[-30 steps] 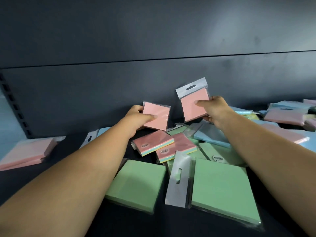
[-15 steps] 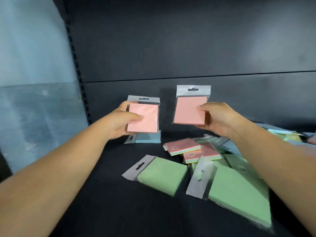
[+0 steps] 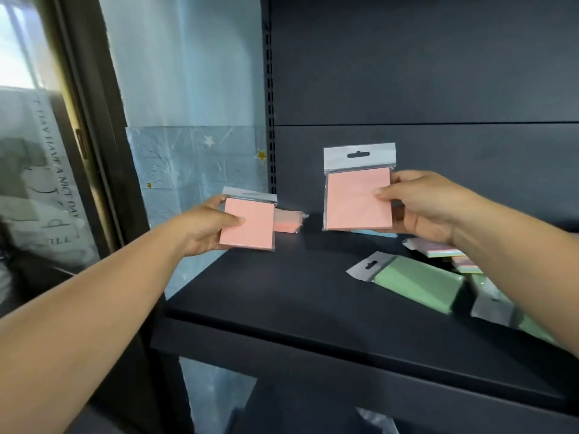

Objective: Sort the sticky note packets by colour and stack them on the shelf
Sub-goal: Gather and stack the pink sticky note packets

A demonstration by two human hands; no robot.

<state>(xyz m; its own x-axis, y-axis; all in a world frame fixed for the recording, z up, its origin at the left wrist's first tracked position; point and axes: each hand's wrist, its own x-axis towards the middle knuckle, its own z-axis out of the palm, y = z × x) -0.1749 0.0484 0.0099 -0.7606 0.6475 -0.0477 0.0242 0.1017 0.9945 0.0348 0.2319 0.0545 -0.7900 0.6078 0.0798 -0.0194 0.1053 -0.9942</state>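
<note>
Both hands grip pink packets: left hand [image 3: 205,228] one [image 3: 247,225], right hand [image 3: 423,205] another [image 3: 354,198] (held higher).

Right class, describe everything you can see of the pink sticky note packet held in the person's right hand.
The pink packet is a square pad of pale pink notes sealed in a clear plastic sleeve, topped by a silvery-white header strip with a slotted hang hole. It is held upright in the air above the dark shelf, face toward the camera. The right hand grips its right edge, thumb on the front. Nothing else touches it.
</note>
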